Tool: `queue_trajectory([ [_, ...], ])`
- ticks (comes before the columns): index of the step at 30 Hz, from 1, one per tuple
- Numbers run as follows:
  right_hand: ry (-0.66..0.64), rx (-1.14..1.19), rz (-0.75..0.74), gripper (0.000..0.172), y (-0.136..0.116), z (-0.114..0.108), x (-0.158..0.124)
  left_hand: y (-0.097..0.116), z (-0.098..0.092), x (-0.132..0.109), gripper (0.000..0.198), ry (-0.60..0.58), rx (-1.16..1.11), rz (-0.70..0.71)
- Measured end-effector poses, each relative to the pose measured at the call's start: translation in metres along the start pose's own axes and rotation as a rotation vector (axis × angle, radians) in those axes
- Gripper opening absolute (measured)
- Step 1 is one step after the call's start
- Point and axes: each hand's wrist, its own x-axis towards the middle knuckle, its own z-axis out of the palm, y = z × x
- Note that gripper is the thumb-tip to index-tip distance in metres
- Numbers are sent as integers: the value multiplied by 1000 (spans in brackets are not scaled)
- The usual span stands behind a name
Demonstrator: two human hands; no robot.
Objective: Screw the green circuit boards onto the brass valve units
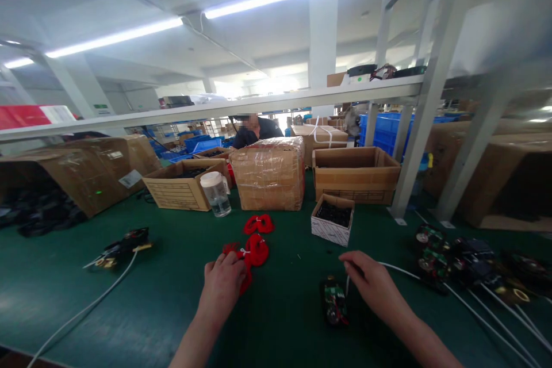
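My left hand (223, 280) is closed, its curled fingers on a bundle of red wire (245, 283). Just beyond it lie a red coil (259, 250) bound with a white tie and another tied red coil (259, 223). My right hand (374, 282) has its thumb and forefinger together on a white cable (347, 286), beside a small black device with an exposed green circuit board (334, 301). That cable passes under the hand and shows again on its right. Part of the left fingertips is hidden.
Several similar boards (433, 261) with white cables lie at right, another device (123, 248) at left. Behind stand a small box of black parts (332, 219), a taped carton (269, 178), open cartons (356, 175) and a clear bottle (217, 195). A metal post (420, 103) supports the shelf.
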Motion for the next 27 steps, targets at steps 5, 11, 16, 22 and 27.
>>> queue_trajectory([
  [5,0,16,12,26,9,-2,1,3,-34,-9,18,85,-208,3],
  [11,5,28,-9,25,-9,-5,3,15,-81,-21,23,26,-714,-56],
  [16,-47,115,-90,21,-52,-11,1,41,-98,-27,23,-125,-858,68],
  [22,-241,500,-101,29,-99,-21,-4,82,-106,-25,22,-268,-952,173],
  [27,-412,493,-53,41,-104,-2,13,93,-103,-17,20,-227,-998,174],
])
